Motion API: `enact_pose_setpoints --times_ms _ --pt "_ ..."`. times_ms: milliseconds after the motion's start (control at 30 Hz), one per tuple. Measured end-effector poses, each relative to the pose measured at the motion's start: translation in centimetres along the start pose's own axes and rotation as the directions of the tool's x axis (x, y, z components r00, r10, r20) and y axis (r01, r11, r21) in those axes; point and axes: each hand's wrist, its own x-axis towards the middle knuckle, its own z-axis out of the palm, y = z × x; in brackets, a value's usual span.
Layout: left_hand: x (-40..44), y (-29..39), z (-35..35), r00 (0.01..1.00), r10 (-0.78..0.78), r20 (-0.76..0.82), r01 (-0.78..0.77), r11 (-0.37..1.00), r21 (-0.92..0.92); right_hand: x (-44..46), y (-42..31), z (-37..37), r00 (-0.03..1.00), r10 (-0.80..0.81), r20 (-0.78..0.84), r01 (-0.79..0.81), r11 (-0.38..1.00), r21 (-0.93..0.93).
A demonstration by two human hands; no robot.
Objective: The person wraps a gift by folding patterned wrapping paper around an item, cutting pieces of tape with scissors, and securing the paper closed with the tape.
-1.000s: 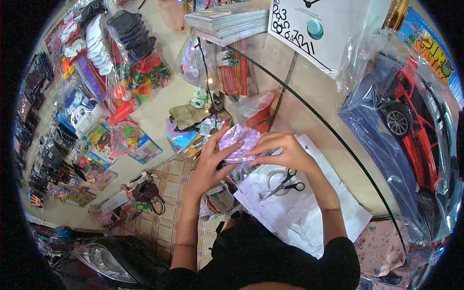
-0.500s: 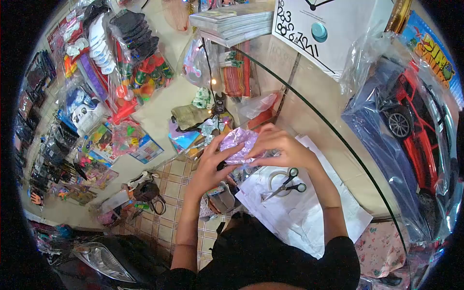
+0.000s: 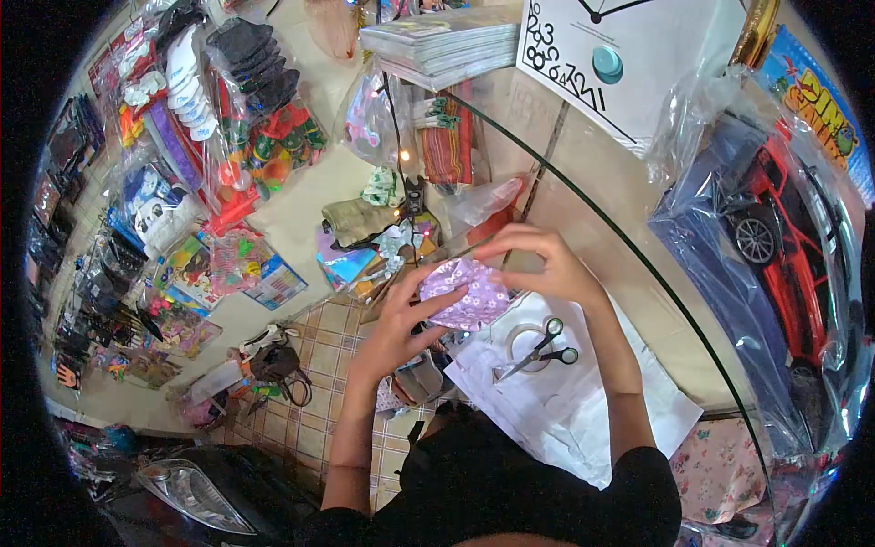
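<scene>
My left hand [image 3: 406, 319] is closed on a purple bundle with a white flower pattern [image 3: 476, 305], its fingers pressed over the left side. Whether the bundle is cloth or wrapping paper I cannot tell. At the bundle's upper right is my right hand [image 3: 547, 264], with index finger and thumb apart and nothing visible between them. Below it, black-handled scissors [image 3: 538, 354] lie with spread handles across a roll of tape [image 3: 521, 342]. Both rest on white paper sheets [image 3: 565, 410].
A dark curved edge [image 3: 638, 237] runs along the right. Beyond it stands a plastic-wrapped box with a red toy car [image 3: 788, 264]. A stack of books [image 3: 437, 46] and a white clock [image 3: 592, 73] are at the top. Bagged goods [image 3: 264, 146] hang at left.
My right hand's fingers have come off the purple bundle and spread apart. More of the bundle's flowered face shows, rounder and flatter than before. My left hand keeps its hold.
</scene>
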Motion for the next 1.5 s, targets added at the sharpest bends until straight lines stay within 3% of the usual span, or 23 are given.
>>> enact_pose_setpoints --times_ms 67,267,367,467,967,1067,1167,1267,1367,1500 --pt "-0.1 0.0 0.2 1.000 0.019 -0.001 -0.019 0.999 0.026 0.9 -1.0 0.3 0.994 0.105 0.024 -0.105 0.994 -0.007" --pt "-0.2 -0.1 0.4 1.000 0.021 -0.006 -0.021 0.999 0.045 2.3 -0.4 0.0 0.976 0.116 0.182 -0.116 0.993 -0.012" --pt "-0.3 -0.2 0.5 1.000 0.021 -0.016 -0.020 0.999 0.042 2.5 -0.4 0.4 0.986 0.056 0.156 -0.044 0.996 -0.077" --pt "-0.4 -0.2 0.5 0.999 0.025 -0.020 -0.024 0.999 0.042 2.4 0.2 0.9 0.983 -0.153 0.100 0.170 0.966 -0.196" --pt "-0.1 0.1 0.3 1.000 0.027 -0.005 -0.027 0.997 0.068 2.3 0.3 1.2 0.948 -0.315 0.046 0.308 0.869 -0.387" --pt "0.0 -0.2 0.4 1.000 0.010 0.003 -0.010 0.998 0.057 2.5 -0.2 1.0 0.968 -0.250 0.038 0.246 0.896 -0.370" --pt "0.1 0.0 0.2 1.000 -0.003 0.002 0.003 0.999 0.053 2.4 -1.1 0.7 0.999 -0.036 0.002 0.036 0.978 -0.206" --pt "0.1 -0.1 0.1 1.000 0.017 0.005 -0.017 0.998 0.054 1.9 -0.4 -0.2 0.988 0.109 0.108 -0.091 0.983 -0.159" --pt "0.0 0.1 0.1 1.000 0.026 0.002 -0.026 0.998 0.050 2.0 -0.5 -0.4 0.990 0.007 0.143 0.015 0.988 -0.153" --pt "-0.1 0.0 0.2 1.000 0.027 -0.007 -0.027 0.998 0.049 1.8 -0.5 0.0 0.993 0.005 0.115 0.013 0.989 -0.149"
